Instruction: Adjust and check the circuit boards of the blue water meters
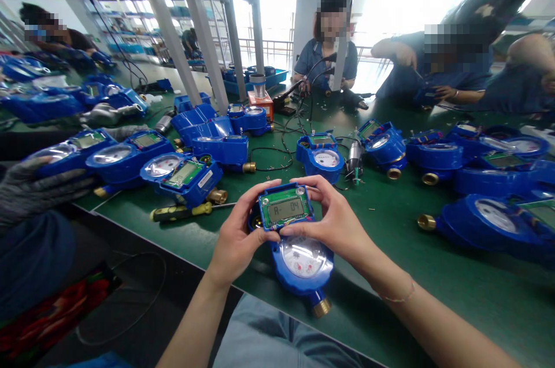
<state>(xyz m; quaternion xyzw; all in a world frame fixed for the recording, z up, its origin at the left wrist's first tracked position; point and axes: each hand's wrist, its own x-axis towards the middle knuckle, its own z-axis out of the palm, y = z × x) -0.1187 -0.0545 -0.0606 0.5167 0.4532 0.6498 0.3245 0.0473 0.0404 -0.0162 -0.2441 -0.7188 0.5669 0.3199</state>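
Between my two hands is a blue water meter (302, 257) with a round clear dial and a brass threaded end pointing toward me. Its green circuit board with a lit display (284, 210) faces up and reads "A- 04". My left hand (236, 235) grips the left side of the display housing, thumb along its lower edge. On the other side, my right hand (336, 218) wraps around the housing, its thumb meeting the lower edge near some thin coloured wires. A yellow and black screwdriver (181, 212) lies to the left of my left hand.
Several blue meters stand around, such as one ahead (321, 159) and one at right (489, 218). A gloved hand (30, 180) of a co-worker touches a meter at left. Metal posts (202, 27), cables and an orange box (260, 103) stand farther back on the green table (381, 275). Other people sit opposite.
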